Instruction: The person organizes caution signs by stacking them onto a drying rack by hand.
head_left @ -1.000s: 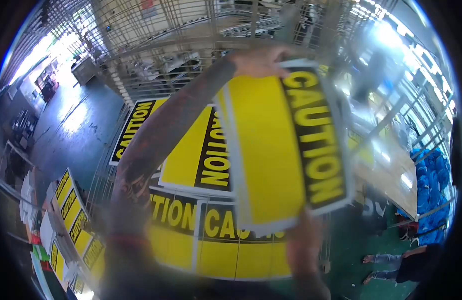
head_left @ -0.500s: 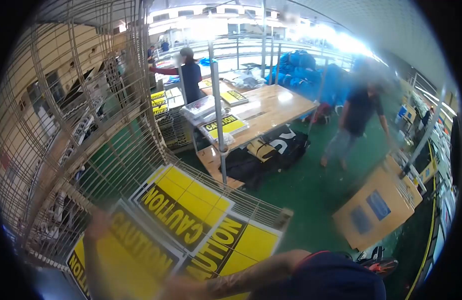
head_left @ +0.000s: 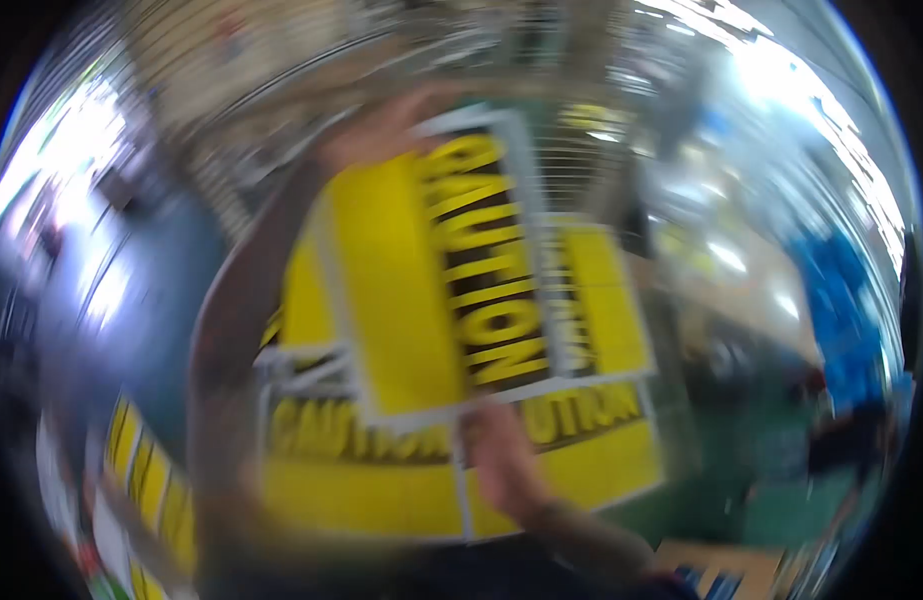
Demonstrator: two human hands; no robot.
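A yellow caution sign point(head_left: 396, 290) with a black lettered band lies tilted between my two hands. My left hand point(head_left: 386, 130), blurred by motion, is closed at its far edge near the upper left corner. At the near edge, my right hand point(head_left: 506, 465) is closed on the border, its fingertips partly hidden. More signs of the same kind lie beneath: one sign point(head_left: 611, 305) on the right, another sign point(head_left: 366, 500) at the near left, and a third sign point(head_left: 571, 465) at the near right. The held sign partly covers them.
Wire mesh point(head_left: 571, 165) rises behind the signs. More yellow signs point(head_left: 151, 490) stand at lower left. A wooden table point(head_left: 756, 295) and blue bags point(head_left: 831, 310) are blurred at right. A cardboard box point(head_left: 731, 562) sits at lower right, with a dark-clothed person point(head_left: 849, 440) beyond.
My view has swung left and down over the signs. The held sign has turned, its lettering now running away from me, with my left hand at the far edge and my right at the near edge.
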